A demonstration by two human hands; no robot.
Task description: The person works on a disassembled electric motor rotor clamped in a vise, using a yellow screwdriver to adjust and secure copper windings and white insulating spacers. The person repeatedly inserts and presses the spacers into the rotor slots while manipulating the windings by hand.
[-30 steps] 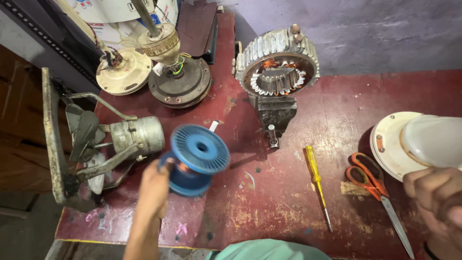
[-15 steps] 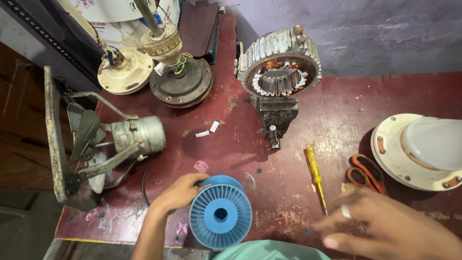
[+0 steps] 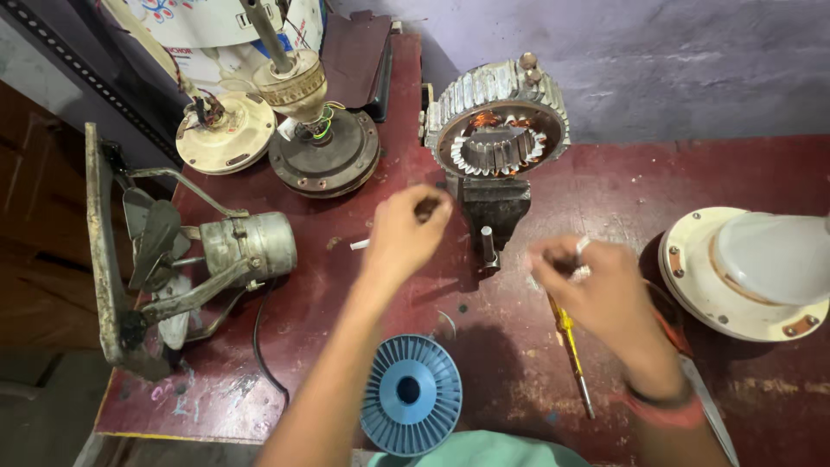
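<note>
My left hand [image 3: 402, 238] hovers above the middle of the bench [image 3: 346, 285], fingers curled together with the tips pinched near the vise [image 3: 494, 212] — whether they grip anything I cannot tell, as the tips are blurred. My right hand [image 3: 601, 290] hangs right of the vise, fingers bunched at the tips; any held item is too small to make out. A ring sits on one finger and a band on the wrist.

The stator [image 3: 500, 130], a ribbed metal ring with copper windings, stands upright in the vise near the back edge. The blue spool [image 3: 410, 395] lies flat at the front edge, between my forearms. The yellow-handled screwdriver [image 3: 571, 359] lies on the bench under my right hand, tip toward the front edge.

At the left edge rests a small fan motor with blades and bracket [image 3: 173, 259]. Two round motor housings [image 3: 277, 138] occupy the back left corner — a cream-coloured cover [image 3: 743, 277] sits at the right edge.
</note>
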